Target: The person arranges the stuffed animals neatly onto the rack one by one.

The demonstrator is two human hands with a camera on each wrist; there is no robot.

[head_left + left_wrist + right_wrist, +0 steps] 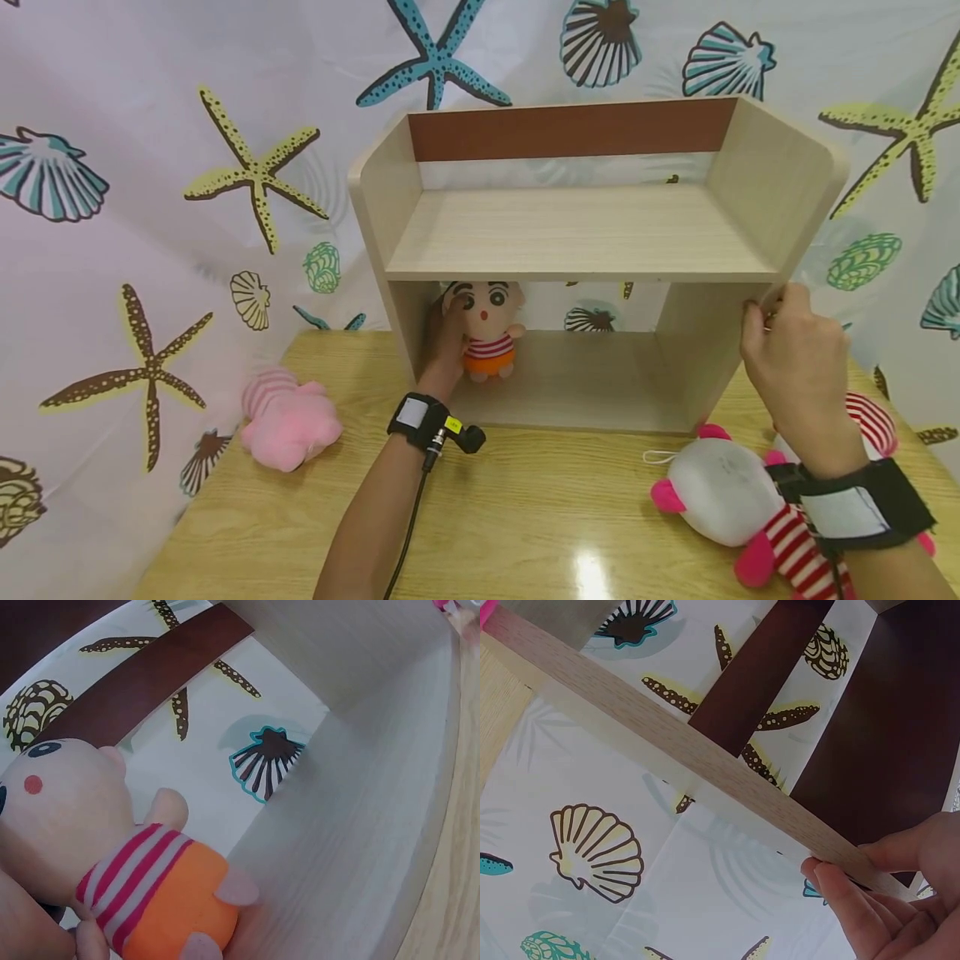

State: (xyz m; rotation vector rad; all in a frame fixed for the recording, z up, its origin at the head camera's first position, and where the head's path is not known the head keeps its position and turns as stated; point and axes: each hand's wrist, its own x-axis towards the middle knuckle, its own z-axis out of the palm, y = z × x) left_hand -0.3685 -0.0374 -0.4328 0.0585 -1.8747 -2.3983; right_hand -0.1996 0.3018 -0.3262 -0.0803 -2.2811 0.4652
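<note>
"Where's the striped-shirt doll (491, 346)?"
"Mid-frame, in the bottom of the wooden shelf (592, 375). The left hand (448, 337) holds it."
"And the right hand (798, 358)?"
"At the frame's right, pinching the shelf's side edge. A pink plush toy (292, 417) lies lower left."

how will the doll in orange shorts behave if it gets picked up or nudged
The doll will probably squash rather than crack, since its rounded body looks stuffed. It is likely light for its size, given that plush look. Nudged, it may tip easily, as its big head sits above a small body.
</note>
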